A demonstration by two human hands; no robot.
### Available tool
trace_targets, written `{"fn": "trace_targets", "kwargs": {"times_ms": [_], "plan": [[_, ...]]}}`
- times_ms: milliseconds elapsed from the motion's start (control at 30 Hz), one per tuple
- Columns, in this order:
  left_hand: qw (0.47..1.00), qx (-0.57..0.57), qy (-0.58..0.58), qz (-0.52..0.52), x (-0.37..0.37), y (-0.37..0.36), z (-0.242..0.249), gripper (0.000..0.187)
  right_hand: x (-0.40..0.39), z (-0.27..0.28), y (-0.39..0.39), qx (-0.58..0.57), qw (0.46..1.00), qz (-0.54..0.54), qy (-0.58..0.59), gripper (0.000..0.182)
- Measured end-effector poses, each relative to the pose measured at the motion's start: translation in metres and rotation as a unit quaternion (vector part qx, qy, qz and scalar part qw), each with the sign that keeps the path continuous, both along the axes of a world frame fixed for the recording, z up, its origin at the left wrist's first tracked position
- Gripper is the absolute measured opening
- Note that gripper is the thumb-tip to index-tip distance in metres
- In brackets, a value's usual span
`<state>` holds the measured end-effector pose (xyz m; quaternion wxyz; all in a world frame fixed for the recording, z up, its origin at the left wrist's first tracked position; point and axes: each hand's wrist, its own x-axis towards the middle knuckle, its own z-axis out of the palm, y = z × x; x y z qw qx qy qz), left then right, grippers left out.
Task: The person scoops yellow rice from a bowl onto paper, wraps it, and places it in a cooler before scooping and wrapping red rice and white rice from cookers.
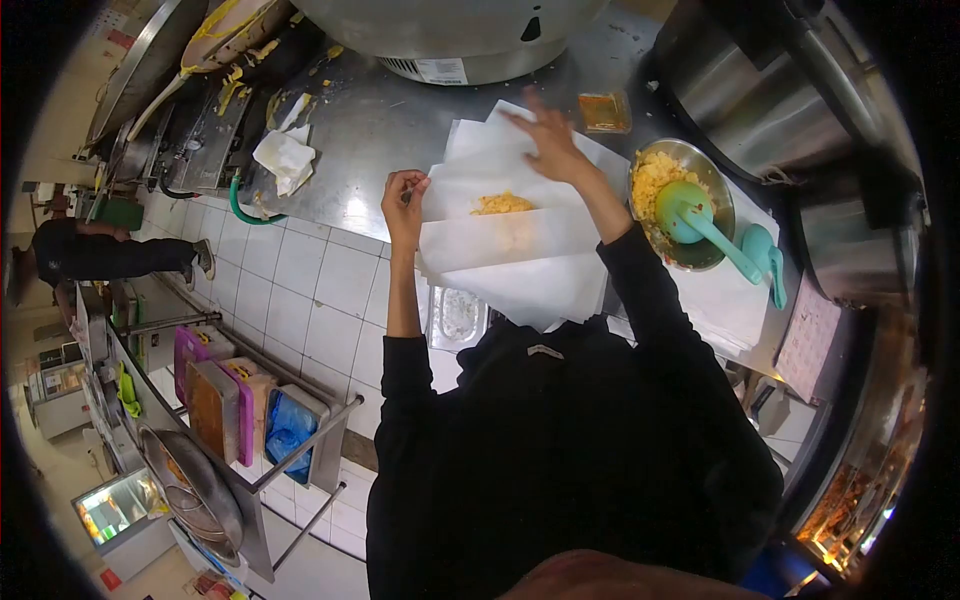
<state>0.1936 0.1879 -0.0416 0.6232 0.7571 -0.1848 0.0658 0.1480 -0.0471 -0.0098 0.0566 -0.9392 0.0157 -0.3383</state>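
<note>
White paper sheets [560,250] lie in a stack on the metal counter [350,150]. A small heap of yellow food [502,204] rests on the top sheet, beside a fold of paper. My left hand [405,192] is at the sheets' left edge, fingers curled in; whatever they pinch is too small to make out. Over the upper right of the paper, my right hand [545,138] has its fingers spread and holds nothing. To the right, a metal bowl [722,200] contains more yellow food [657,175] and a green ladle [690,215].
Behind the paper stand a large round appliance [455,70] and a small orange container [605,112]. Crumpled tissue [286,160] lies left. Large metal pots [770,90] flank the bowl. Another person [110,250] stands at far left, near a rack with trays [215,410].
</note>
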Motion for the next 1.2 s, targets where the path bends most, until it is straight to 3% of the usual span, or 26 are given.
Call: {"fn": "trace_targets", "kwargs": {"times_ms": [33,100,133,167,200,267,300,367,467,567,667,700,733,767,867,933,1000,1033,1133,1200], "plan": [[1.0,-0.008,-0.003,-0.003,-0.001,0.0,0.001,0.005,0.002,0.001,0.009,0.026,0.995,0.084,-0.042,0.015],[0.999,0.016,-0.039,0.006,-0.002,0.003,0.007,0.004,0.004,0.009,0.013,0.088,0.98,0.173,0.037,0.01],[0.998,0.029,-0.057,0.01,-0.007,0.003,0.019,0.005,0.005,0.017,0.011,0.124,0.964,0.174,0.156,0.008],[0.984,0.094,-0.129,0.084,-0.018,0.005,0.032,0.006,0.006,0.022,0.01,0.157,0.934,0.172,0.272,0.006],[0.954,0.153,-0.204,0.157,-0.039,0.003,0.05,0.008,0.002,0.024,0.009,0.178,0.931,0.169,0.271,0.005],[0.968,0.206,-0.138,-0.033,-0.089,0.004,0.04,0.013,-0.004,0.03,0.007,0.23,0.922,0.179,0.255,0.004],[0.939,0.263,-0.185,-0.123,-0.12,-0.008,0.049,0.035,-0.009,0.031,0.009,0.257,0.915,0.186,0.25,0.004],[0.857,0.413,-0.278,-0.135,-0.15,-0.026,0.032,0.057,-0.02,0.042,0.012,0.262,0.909,0.197,0.256,0.007],[0.869,0.435,-0.215,-0.096,-0.144,-0.039,0.017,0.068,-0.049,0.047,0.027,0.228,0.923,0.174,0.256,0.01],[0.866,0.441,-0.225,-0.078,-0.142,-0.043,0.02,0.069,-0.084,0.046,0.043,0.183,0.944,0.166,0.216,0.01],[0.87,0.46,-0.142,-0.111,-0.144,-0.035,-0.009,0.061,-0.113,0.025,0.054,0.164,0.957,0.198,0.13,0.012],[0.888,0.406,-0.196,-0.087,-0.146,-0.033,-0.009,0.057,-0.119,0.014,0.054,0.16,0.96,0.21,0.097,0.014],[0.902,0.348,-0.249,-0.063,-0.147,-0.03,-0.009,0.054,-0.121,0.005,0.052,0.127,0.964,0.216,0.085,0.029],[0.909,0.288,-0.298,-0.039,-0.149,-0.029,-0.009,0.051,-0.124,-0.001,0.05,0.119,0.966,0.215,0.081,0.029],[0.883,0.366,-0.291,-0.038,-0.149,-0.037,0.042,0.046,-0.133,0.002,0.054,0.13,0.965,0.213,0.083,0.027],[0.909,0.349,-0.222,-0.044,-0.146,-0.037,0.027,0.046,-0.138,0.003,0.052,0.169,0.958,0.211,0.096,0.024],[0.923,0.335,-0.184,-0.046,-0.147,-0.035,0.02,0.041,-0.146,0.008,0.054,0.342,0.925,0.105,0.127,0.023],[0.946,0.293,-0.136,-0.029,-0.148,-0.033,0.015,0.04,-0.148,0.008,0.055,0.424,0.893,0.049,0.142,0.023],[0.989,0.13,0.07,0.019,-0.148,-0.031,0.007,0.035,-0.145,-0.016,0.043,0.54,0.829,0.045,0.14,0.027],[0.989,0.03,0.146,0.005,-0.137,-0.034,0.012,0.031,-0.137,-0.033,0.037,0.574,0.8,0.049,0.166,0.03]]}}
